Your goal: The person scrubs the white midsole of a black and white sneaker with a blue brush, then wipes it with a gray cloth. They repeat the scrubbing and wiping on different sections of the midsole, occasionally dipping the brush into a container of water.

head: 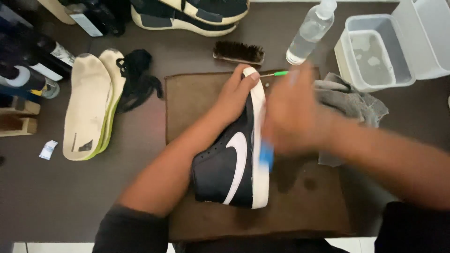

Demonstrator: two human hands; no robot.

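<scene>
Scrubbing step, likely: left hand [234,96] clamps black high-top shoe [232,159] on brown mat [187,103]; blurred right hand [293,115] closed on blue brush [267,157] at white sole, next stroke needs steady grip

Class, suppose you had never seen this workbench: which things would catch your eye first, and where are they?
First, the black high-top shoe with its white sole, lying on its side on the brown mat at centre; the left hand grips its toe. The right hand, blurred, presses something blue against the sole. At left, two worn insoles lie beside black laces.
</scene>
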